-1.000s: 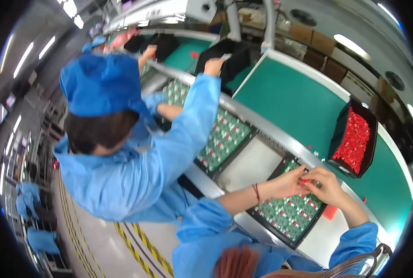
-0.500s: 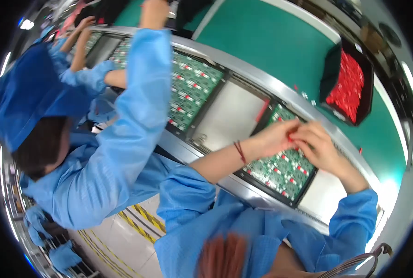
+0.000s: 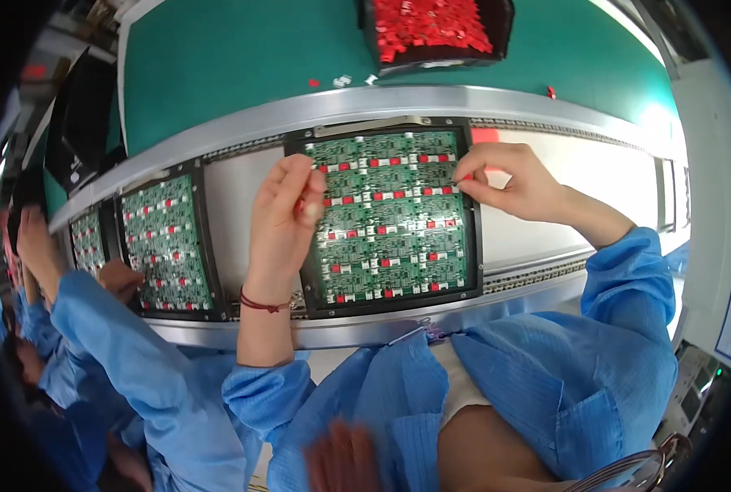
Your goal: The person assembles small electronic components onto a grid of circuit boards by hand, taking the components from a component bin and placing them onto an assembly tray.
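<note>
A framed panel of green circuit boards (image 3: 394, 221), with rows of small red and white connectors, lies before me on the conveyor. My left hand (image 3: 283, 209) is raised at the panel's left edge, fingers curled around small red connectors that partly show between them. Over the panel's right edge is my right hand (image 3: 509, 180), thumb and forefinger pinched together beside a red-and-white connector row. Whatever sits in that pinch is too small to make out.
A black bin (image 3: 443, 61) of red connectors stands on the green bench (image 3: 242, 66) beyond the metal rail (image 3: 431, 98). Loose red and white pieces lie near the rail. On the left, a co-worker's hand (image 3: 120, 279) is at another board panel (image 3: 165, 242).
My hands were together over the panel around a small red piece; now they are apart, one at each side. The view has swung, bringing the panel to the middle.
</note>
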The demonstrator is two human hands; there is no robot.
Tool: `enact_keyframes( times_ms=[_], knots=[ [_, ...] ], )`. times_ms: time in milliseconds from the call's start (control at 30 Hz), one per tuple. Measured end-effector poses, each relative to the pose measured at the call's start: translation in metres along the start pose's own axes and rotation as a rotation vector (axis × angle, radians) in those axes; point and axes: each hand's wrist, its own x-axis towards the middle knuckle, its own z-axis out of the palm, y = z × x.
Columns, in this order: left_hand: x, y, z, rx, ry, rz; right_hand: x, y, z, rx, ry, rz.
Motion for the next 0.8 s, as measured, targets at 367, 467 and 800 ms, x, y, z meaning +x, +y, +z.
enact_keyframes(
  times_ms=[367, 467, 800],
  knots=[
    [0.014, 0.013, -0.016, 0.173, 0.166, 0.165, -0.035, 0.015, 0.02, 0.058, -0.041, -0.123],
    [0.012, 0.01, -0.018, 0.213, 0.14, 0.14, -0.038, 0.015, 0.016, -0.084, 0.036, -0.169],
    [0.002, 0.008, -0.003, 0.35, 0.081, 0.063, -0.023, 0.001, 0.054, 0.007, -0.042, -0.082]
  ],
)
